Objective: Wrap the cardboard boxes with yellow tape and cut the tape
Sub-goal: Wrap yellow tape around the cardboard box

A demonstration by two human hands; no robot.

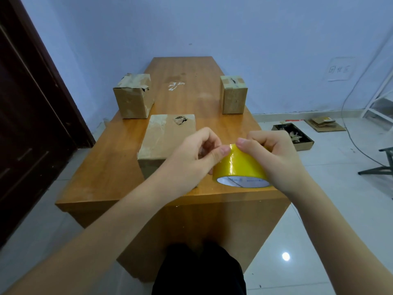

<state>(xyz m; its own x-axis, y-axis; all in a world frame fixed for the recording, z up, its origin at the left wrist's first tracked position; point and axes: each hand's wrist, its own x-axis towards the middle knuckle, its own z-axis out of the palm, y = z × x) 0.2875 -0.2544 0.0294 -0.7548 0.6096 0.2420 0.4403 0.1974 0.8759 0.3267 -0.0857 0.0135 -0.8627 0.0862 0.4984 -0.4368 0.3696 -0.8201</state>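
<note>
A roll of yellow tape (240,167) is held above the near edge of a wooden counter (102,173), the right hand (276,158) curled round it and the left hand (191,156) pinching at its top rim with thumb and fingers. Just left of the tape sits a cardboard box (165,137); two more boxes stand beyond it, one far left (134,96), one far right (234,95).

Glossy yellow tape roll (240,165) with white core; three plain brown cardboard boxes (165,141); orange-brown wood-grain worktop (106,171); pale blue wall (212,28); dark brown door (25,124).
</note>
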